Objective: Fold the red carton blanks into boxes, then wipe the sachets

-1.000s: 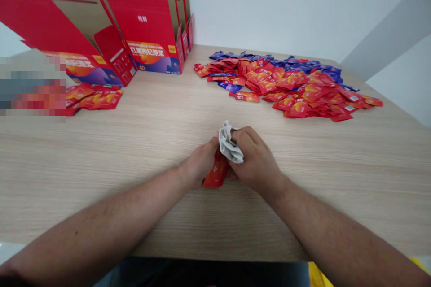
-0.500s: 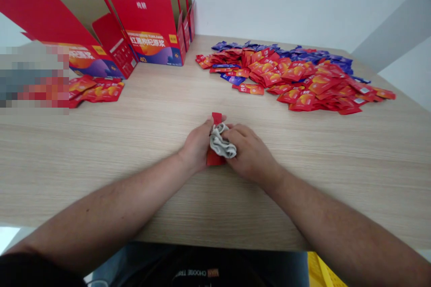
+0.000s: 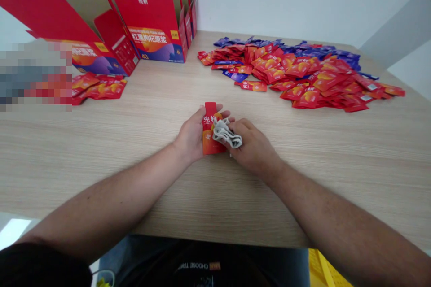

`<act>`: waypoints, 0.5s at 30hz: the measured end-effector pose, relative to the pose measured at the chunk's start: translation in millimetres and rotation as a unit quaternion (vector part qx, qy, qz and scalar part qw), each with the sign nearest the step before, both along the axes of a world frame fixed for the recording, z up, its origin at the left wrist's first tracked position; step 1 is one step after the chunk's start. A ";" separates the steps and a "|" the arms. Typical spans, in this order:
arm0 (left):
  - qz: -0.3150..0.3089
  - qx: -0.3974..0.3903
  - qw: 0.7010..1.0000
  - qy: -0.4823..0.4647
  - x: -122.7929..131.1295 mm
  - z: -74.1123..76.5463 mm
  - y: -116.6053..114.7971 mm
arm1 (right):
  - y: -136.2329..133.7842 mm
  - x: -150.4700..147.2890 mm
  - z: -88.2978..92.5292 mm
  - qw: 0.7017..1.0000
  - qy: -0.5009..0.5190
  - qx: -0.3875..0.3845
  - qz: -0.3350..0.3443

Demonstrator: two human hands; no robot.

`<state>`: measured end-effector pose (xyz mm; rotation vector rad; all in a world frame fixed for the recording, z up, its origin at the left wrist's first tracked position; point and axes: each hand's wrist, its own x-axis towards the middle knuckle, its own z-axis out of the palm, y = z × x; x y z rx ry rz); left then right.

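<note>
A red and orange sachet (image 3: 210, 143) lies face up along the palm of my left hand (image 3: 191, 136). The thumb rests at its left edge and the fingertips show beyond its right side. My right hand (image 3: 254, 148) grips a bunched grey-white cloth (image 3: 226, 133), which covers the right part of the sachet. Whether the cloth presses on it I cannot tell.
A wide pile of red sachets (image 3: 303, 67) and purple sachets (image 3: 343, 56) spreads at the back right. Open red cartons (image 3: 155, 13) stand at the back left, with several red sachets (image 3: 107, 87) before them. A yellow crate (image 3: 325, 269) sits below the table's front edge.
My left hand has opened out a little, so more of the sachet's printed front shows. The cloth in my right hand has shifted slightly right and up relative to the sachet.
</note>
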<state>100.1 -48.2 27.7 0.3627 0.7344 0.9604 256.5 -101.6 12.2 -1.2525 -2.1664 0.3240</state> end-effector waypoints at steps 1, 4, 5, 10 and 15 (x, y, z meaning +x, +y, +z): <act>-0.003 -0.001 1.000 -0.004 -0.7 -0.4 1.0 | -0.5 -0.1 -0.1 1.000 -0.006 -0.001 0.006; -0.009 -0.002 1.000 -0.020 -3.6 -2.4 4.5 | -3.3 -2.1 0.2 0.997 -0.035 -0.014 0.072; -0.008 -0.002 1.000 -0.026 -4.3 -3.1 5.2 | -4.3 -3.1 0.6 0.997 -0.033 -0.018 0.069; -0.016 -0.011 1.000 0.002 0.6 -3.2 -3.6 | -5.6 -6.7 3.4 0.998 -0.037 0.012 0.047; -0.042 0.000 0.999 0.026 20.2 -0.6 -25.7 | 3.3 0.9 6.6 0.997 0.013 0.069 -0.044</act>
